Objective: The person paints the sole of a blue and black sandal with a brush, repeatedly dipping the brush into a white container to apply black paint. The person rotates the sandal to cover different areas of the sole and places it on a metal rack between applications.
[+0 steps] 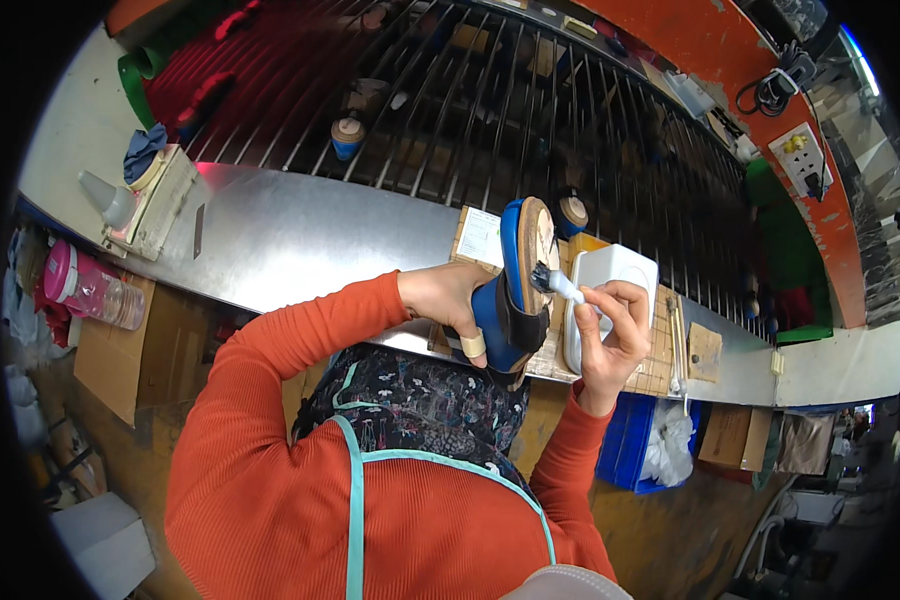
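Workshop bench with a barred metal bed behind it.
A silver sheet-metal worktop (310, 225) fronts parallel dark metal rods (425, 150) glowing red at left; a chipped orange-painted metal frame (715, 50) arches over a brown floor (685, 530).

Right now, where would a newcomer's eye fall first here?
Probably the glossy blue shoe near the centre, held in the left hand, pale sole facing right. Next, the white brush with dark bristles that the right hand holds against that sole, then the scuffed orange frame at upper right.
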A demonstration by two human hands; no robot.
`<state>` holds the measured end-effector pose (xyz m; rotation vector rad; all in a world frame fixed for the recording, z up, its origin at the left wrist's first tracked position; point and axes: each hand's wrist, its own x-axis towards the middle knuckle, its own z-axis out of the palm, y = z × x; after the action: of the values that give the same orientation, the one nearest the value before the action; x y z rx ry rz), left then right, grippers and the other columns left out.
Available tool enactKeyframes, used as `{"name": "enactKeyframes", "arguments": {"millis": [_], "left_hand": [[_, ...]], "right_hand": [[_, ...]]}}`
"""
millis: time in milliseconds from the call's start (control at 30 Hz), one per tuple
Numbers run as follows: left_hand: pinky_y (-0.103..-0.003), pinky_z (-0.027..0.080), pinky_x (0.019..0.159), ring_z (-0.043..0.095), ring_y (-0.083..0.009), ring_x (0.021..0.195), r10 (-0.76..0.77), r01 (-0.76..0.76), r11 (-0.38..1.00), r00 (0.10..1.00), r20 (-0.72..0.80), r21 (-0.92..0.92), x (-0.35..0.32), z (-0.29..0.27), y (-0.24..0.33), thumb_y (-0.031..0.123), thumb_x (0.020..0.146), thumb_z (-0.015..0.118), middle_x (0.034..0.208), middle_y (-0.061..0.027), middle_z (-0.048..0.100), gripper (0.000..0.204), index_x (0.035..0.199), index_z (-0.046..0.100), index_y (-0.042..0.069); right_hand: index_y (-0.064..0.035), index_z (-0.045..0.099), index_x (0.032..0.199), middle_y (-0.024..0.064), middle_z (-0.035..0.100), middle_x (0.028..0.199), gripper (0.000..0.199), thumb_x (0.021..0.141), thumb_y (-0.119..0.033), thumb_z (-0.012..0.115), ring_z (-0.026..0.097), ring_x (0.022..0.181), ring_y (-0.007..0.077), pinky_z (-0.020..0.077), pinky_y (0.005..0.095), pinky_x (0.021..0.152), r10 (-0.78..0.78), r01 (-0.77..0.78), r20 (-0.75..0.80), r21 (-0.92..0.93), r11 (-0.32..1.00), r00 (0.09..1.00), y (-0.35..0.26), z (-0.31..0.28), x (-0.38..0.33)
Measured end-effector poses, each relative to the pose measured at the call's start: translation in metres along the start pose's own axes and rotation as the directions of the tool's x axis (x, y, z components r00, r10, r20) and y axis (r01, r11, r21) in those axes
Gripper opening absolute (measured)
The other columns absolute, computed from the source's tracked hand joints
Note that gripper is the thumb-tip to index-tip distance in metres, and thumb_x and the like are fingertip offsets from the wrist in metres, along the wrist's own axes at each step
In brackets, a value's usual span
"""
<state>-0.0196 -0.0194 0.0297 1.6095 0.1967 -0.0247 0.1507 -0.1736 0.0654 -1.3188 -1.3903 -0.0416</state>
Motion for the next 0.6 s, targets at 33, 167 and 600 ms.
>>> {"name": "enactKeyframes", "arguments": {"millis": [33, 167, 600], "left_hand": [[-0.031, 0.054, 0.085, 0.067, -0.0192, 0.095, -0.024, 0.024, 0.999, 1.000, 0.009, -0.032, 0.000, 0.001, -0.003, -0.001, 0.050, 0.089, 0.104, -0.0137, 0.070, 0.067, 0.111, 0.063, -0.004], [-0.033, 0.054, 0.085, 0.067, -0.0206, 0.098, -0.116, 0.127, 0.988, 0.986, 0.116, -0.091, 0.003, 0.000, -0.009, -0.003, 0.052, 0.089, 0.106, -0.0156, 0.069, 0.066, 0.113, 0.062, -0.004], [-0.034, 0.051, 0.091, 0.063, -0.0221, 0.106, -0.076, 0.187, 0.937, 0.934, 0.349, -0.296, 0.005, 0.013, -0.015, -0.007, 0.055, 0.086, 0.109, -0.0155, 0.068, 0.064, 0.114, 0.063, -0.002]], "right_hand": [[0.0024, 0.072, 0.094, 0.0078, 0.056, 0.093, 0.017, 0.077, 0.002, 0.075, 0.057, 0.076, 0.0132, 0.0462, 0.0228, 0.060, 0.006, -0.006, 0.005, -0.016, 1.000, 1.000, 0.001, 0.000, -0.002], [0.0023, 0.072, 0.093, 0.0083, 0.056, 0.094, 0.017, 0.077, 0.001, 0.075, 0.057, 0.075, 0.0138, 0.0469, 0.0230, 0.060, -0.029, 0.028, 0.021, 0.005, 1.000, 0.999, 0.010, 0.002, -0.001], [0.0004, 0.074, 0.091, 0.0102, 0.057, 0.097, 0.018, 0.074, -0.002, 0.077, 0.060, 0.078, 0.0158, 0.0520, 0.0259, 0.064, -0.003, -0.018, 0.228, 0.090, 0.996, 0.974, 0.019, -0.022, 0.001]]}}
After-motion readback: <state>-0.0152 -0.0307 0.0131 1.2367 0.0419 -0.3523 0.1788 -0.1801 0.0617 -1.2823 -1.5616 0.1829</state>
